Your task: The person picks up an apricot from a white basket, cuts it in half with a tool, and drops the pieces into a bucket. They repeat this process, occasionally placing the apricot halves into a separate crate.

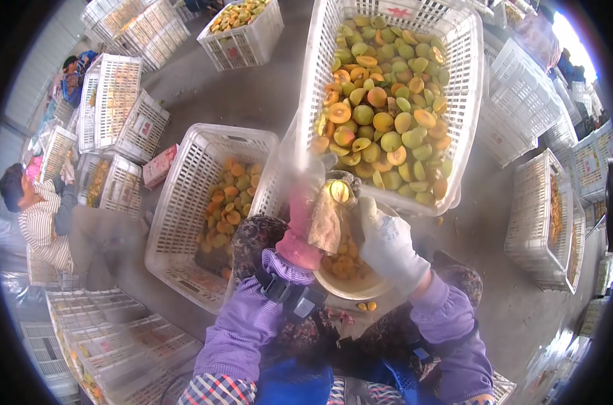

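Near the body, purple sleeves (pixel 242 331) and, just in front, a pale bowl (pixel 350 294) with orange fruit pieces inside. Below its rim, two small orange bits (pixel 367 306). Above the bowl, one yellow-green fruit (pixel 338 192), apparently within the grip of the left hand (pixel 301 226), gloved in pink and blurred at the fingers. Beside the same fruit, a worn tan piece (pixel 325 223), perhaps cloth or part of a glove; not possible to say with certainty. At the other side, the right hand (pixel 391 248) in a white glove, back toward the view, close to the fruit. State of this grip hidden, so impossible to tell.

As a judgement, now in the middle of careful handling of a single fruit over the bowl. For any next move, need of a steady left hold and of good care for the right fingertips, so near.

Just beyond, a large white crate (pixel 469 94) full of green and orange fruit, some in halves; to the left, another white crate (pixel 175 196) with orange fruit. Farther away, a seated person (pixel 50 236) in stripes, and more stacked crates (pixel 522 236) at the right.
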Demonstrator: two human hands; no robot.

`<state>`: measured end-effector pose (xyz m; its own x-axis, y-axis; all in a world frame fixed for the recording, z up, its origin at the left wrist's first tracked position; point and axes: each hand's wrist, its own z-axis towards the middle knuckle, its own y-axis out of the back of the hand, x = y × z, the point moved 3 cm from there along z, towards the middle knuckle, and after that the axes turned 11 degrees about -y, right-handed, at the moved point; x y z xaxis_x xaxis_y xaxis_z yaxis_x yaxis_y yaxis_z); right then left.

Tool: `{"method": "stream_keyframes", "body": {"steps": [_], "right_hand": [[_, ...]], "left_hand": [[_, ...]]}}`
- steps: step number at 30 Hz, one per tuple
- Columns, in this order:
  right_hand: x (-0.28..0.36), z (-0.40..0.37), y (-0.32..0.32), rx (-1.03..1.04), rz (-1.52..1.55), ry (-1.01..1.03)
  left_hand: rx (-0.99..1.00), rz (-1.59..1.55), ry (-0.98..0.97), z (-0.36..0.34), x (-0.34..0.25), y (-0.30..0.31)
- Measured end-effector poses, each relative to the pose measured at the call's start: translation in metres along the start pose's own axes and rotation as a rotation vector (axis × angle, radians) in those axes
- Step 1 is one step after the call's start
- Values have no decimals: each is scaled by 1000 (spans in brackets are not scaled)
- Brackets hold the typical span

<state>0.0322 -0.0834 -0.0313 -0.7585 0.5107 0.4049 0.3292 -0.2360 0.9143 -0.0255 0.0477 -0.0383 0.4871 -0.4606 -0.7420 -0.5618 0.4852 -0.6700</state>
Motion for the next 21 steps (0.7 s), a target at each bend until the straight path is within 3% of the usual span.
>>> {"method": "stream_keyframes", "body": {"steps": [5, 8, 12, 13, 14, 15, 18, 21], "right_hand": [[6, -2, -5, 71, -24, -28], [8, -8, -5, -32, 110, -4], [3, -11, -9, 24, 144, 3], [0, -13, -9, -10, 203, 40], [-1, -15, -8, -44, 263, 77], [-2, -16, -7, -13, 264, 38], [-4, -15, 1, 16, 259, -41], [-9, -13, -2, -1, 263, -87]], "left_hand": [[122, -266, 91, 4, 10, 19], [160, -195, 93, -1, 11, 23], [246, 3, 50, -5, 14, 30], [284, 117, 31, -5, 12, 32], [388, 474, -89, -11, 10, 31], [546, 1254, -354, -10, 2, 30], [753, 1778, -718, -17, 6, 34], [836, 2143, -1045, -25, 22, 43]]}}
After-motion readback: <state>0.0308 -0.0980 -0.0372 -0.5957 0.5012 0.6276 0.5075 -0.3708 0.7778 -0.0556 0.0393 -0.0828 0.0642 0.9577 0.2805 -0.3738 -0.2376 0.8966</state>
